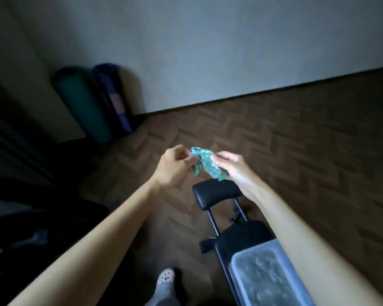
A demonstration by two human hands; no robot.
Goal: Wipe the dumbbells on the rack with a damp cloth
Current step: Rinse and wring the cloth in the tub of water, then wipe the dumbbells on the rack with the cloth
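Parquet floor (285,140), grey wall (208,51), rolled mats (82,102) — cloth (205,163) held

Crumpled green cloth (205,162) (wet-looking sheen), matt wooden herringbone floor (285,138), translucent plastic tub (281,246)

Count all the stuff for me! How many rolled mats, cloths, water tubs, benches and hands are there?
Rolled-up foam mats leaning on the wall: 2, teal mat and purple mat
Crumpled green cloth: 1
Clear plastic tub of water: 1
Black padded bench: 1
Bare hands holding the cloth: 2, left hand and right hand
Total: 7
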